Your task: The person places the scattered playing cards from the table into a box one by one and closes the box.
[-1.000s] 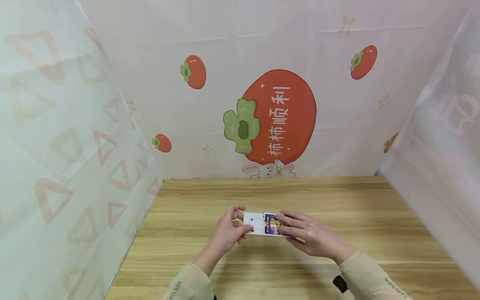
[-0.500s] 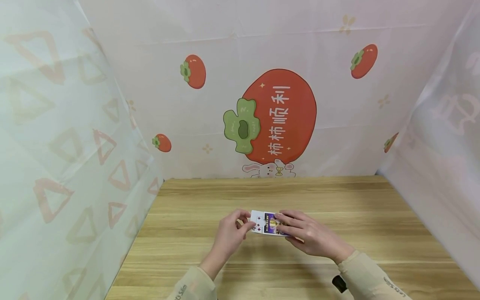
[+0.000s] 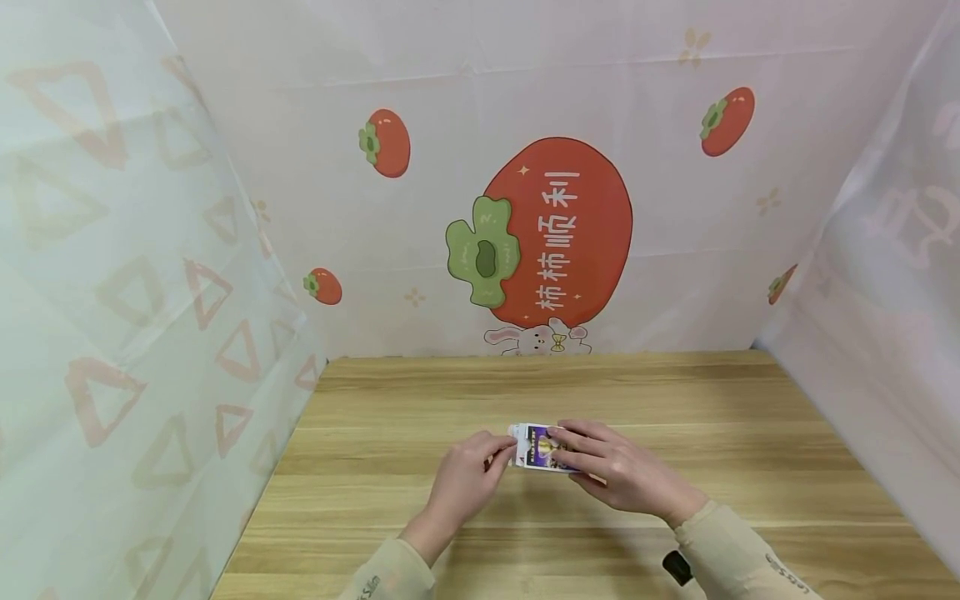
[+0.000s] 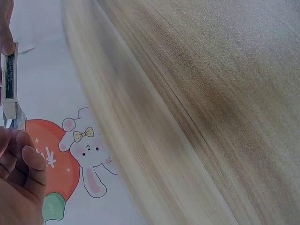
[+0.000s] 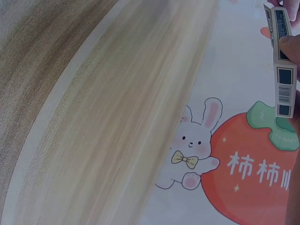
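My right hand holds a purple and white playing-card box above the table, fingers spread over its printed face. In the right wrist view, the thumb presses along the narrow side of the box. My left hand is at the box's left end, thumb and fingers pinching the ends of the playing cards, of which only a short strip shows beyond the box. The left wrist view has the left hand's curled fingers right below the mouth of the box.
A wood-grain table lies below the hands. White cloth printed with persimmons and a rabbit hangs behind it, and further patterned cloth stands at both sides. A dark object sits by the right sleeve.
The cards have slid right into the box, so much less of them shows. My left hand has moved right along with them; the right hand and box have hardly moved.
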The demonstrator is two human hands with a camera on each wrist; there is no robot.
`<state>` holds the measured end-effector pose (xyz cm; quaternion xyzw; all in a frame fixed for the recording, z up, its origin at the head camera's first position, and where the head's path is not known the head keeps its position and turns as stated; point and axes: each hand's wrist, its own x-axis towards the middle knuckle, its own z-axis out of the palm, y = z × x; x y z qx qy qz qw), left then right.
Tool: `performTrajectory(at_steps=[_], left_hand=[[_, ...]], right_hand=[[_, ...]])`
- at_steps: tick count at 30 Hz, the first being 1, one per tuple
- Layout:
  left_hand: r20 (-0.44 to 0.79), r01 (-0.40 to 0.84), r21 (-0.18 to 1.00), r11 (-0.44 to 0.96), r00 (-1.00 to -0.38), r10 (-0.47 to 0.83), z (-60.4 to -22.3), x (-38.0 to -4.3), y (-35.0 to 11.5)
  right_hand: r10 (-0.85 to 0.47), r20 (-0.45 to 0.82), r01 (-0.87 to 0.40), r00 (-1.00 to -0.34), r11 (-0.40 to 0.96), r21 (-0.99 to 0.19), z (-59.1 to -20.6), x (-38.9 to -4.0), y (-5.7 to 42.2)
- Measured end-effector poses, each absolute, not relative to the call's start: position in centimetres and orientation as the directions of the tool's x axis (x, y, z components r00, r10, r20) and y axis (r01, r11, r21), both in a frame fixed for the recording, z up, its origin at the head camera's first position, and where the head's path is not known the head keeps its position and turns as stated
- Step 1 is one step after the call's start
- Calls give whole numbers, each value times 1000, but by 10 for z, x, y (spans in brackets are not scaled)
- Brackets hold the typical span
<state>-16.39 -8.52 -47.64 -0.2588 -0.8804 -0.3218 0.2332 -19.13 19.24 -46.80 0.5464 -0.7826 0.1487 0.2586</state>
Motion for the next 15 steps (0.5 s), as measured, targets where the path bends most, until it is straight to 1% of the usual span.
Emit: performTrajectory(at_steps=[7, 11, 15], left_hand=[[594, 646, 381, 661, -719, 361, -478, -164, -85], [582, 652, 360, 667, -716, 386, -477, -163, -84], [554, 643, 367, 672, -731, 398, -476, -161, -83]], right_hand=[[-775, 572, -932, -267, 360, 52, -468, -191, 192], [-773, 574, -930, -270, 364, 53, -468, -191, 191], [-766, 588, -932, -260, 358, 56, -469, -191, 190]])
